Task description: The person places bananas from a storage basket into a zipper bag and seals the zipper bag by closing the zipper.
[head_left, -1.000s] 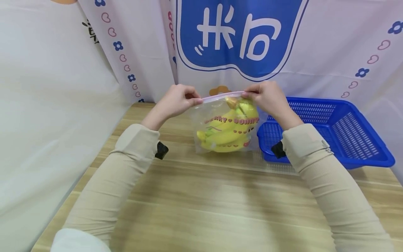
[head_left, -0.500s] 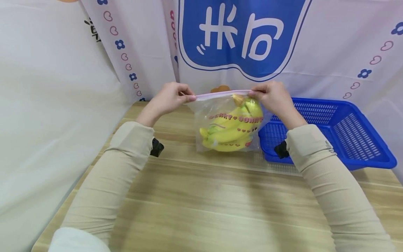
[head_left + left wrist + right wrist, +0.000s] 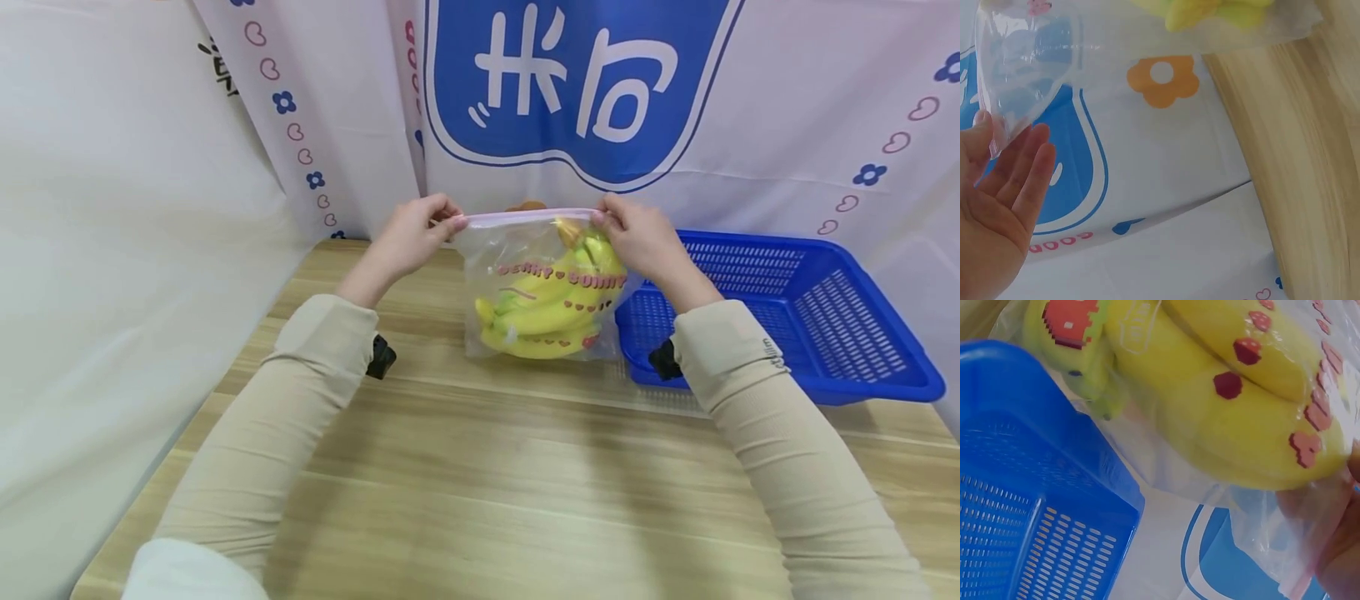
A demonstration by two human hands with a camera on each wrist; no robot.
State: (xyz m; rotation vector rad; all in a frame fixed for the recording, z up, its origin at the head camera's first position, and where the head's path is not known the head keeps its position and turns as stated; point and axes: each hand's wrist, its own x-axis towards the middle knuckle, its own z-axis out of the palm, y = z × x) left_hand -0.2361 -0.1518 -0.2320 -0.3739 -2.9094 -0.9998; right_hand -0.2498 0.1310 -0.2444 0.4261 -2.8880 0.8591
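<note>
A clear zip bag [image 3: 487,250] with pink lettering stands upright at the back of the table, its pink zip strip at the top. Inside it lie yellow bananas [image 3: 551,312], seen close up in the right wrist view. My left hand [image 3: 416,233] pinches the bag's top left corner between thumb and fingers; the left wrist view has that corner at the fingertips of the left hand [image 3: 1007,187]. At the top right corner, my right hand [image 3: 645,237] pinches the zip strip. In the right wrist view only part of the right hand [image 3: 1338,550] shows at the edge.
A blue plastic basket [image 3: 885,392] stands right of the bag, partly behind the right forearm. The wooden table [image 3: 525,483] stretches out in front. A white printed cloth [image 3: 360,100] hangs along the back, and another white sheet [image 3: 112,250] covers the left side.
Over the last second my left hand has shifted slightly left and the zip strip has been drawn straighter and a little higher. Both hands keep their pinch on the bag.
</note>
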